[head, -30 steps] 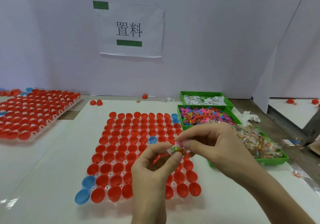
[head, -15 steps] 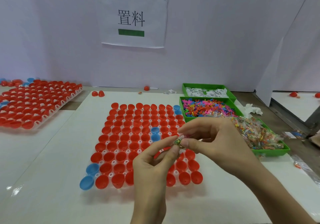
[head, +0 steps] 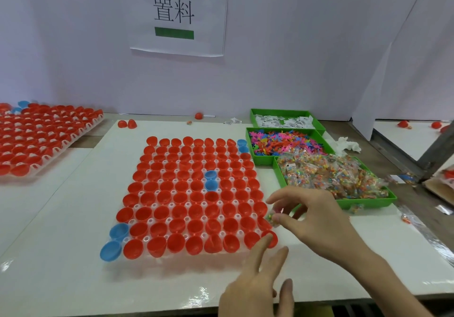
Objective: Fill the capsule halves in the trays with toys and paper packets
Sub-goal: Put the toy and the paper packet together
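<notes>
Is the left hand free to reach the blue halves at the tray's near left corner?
Probably yes. The left hand is open and empty, only low red halves lie between it and the blue halves, and the right hand, pinching a packet, is farther right.

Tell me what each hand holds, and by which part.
The right hand pinches a small toy packet between thumb and fingertip; it is mostly hidden, so which part cannot be told. The left hand holds nothing.

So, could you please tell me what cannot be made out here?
Head view:
small item in the right hand: blurred, half behind fingertips; toy or packet unclear.
print on paper packets: too small.
far-left tray: cut by the left edge.
left hand: wrist cut by the bottom edge.
</notes>
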Available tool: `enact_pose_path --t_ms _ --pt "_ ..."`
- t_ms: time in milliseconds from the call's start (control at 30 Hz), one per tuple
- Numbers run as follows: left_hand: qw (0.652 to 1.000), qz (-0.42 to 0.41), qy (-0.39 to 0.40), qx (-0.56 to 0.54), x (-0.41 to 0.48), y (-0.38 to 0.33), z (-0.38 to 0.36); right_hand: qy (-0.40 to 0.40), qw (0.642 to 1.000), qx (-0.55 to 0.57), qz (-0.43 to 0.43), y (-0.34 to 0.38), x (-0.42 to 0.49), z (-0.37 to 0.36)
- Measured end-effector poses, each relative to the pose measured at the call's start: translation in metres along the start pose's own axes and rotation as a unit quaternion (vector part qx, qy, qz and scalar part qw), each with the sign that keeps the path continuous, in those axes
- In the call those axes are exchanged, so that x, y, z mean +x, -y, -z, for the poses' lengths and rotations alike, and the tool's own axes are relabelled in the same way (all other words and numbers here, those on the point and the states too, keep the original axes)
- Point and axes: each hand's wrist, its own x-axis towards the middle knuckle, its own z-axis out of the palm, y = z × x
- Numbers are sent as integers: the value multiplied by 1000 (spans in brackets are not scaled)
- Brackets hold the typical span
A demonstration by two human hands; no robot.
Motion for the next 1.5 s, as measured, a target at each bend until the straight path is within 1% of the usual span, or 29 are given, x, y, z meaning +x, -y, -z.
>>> enact_pose_path --t_ms 33,67,100,133,167,200,267,300,367,400,433,467,533,567,633,767,933,1067,1200,1367,1467,1500 --pt "998 5 51 36 1 -3 -2 -5 1000 -3 -1 -2 -1 -1" --pt "994 17 79 79 4 -4 -3 -8 1000 -4 -3 -3 -1 -2" --pt "988 54 99 101 6 -2 -4 -7 1000 -4 -3 -4 -2 -3" --pt "985 86 118 88 6 -2 -5 -3 1000 -2 -1 -4 -2 -3" --pt "984 90 128 83 5 0 -8 1 1000 0 2 -4 -3 -4" --pt "983 53 121 126 8 0 -10 3 1000 1 4 -4 -4 -6" --pt "983 25 111 145 13 -9 -1 -9 1000 0 0 -6 -4 -9" --pt "982 36 118 146 14 -14 -1 -18 1000 -1 -3 -8 -3 -10" --pt "985 64 130 97 11 -9 -8 -23 1000 -6 -7 -10 -1 -13" --pt "986 68 112 99 10 -8 -7 -18 1000 -10 -7 -11 0 -16" --pt "984 64 105 132 11 -7 -6 -11 1000 -15 -7 -11 1 -18" --pt "982 59 115 140 11 -4 -8 -4 1000 -20 -9 -12 1 -20" --pt "962 147 207 99 12 0 -11 9 999 -27 -18 -14 3 -24" --pt "953 166 234 96 16 -4 -9 16 999 -32 -22 -15 4 -25" --pt "948 158 254 109 16 -4 -10 22 998 -46 -22 -16 6 -27" --pt "951 147 249 109 13 1 -12 16 997 -81 1 -16 8 -30" --pt "953 136 252 95 13 1 -12 49 992 -115 25 -17 9 -32" --pt "955 133 249 92 14 2 -12 39 996 -84 17 -19 10 -29" --pt "952 134 258 99 14 1 -11 48 997 -66 -3 -21 11 -27" --pt "948 132 265 115 16 -2 -6 100 994 -28 -36 -21 18 -20" --pt "955 142 241 100 14 2 -7 133 990 7 -48 -20 21 -9" --pt "965 110 212 109 12 4 -10 133 990 15 -51 -20 22 -5"
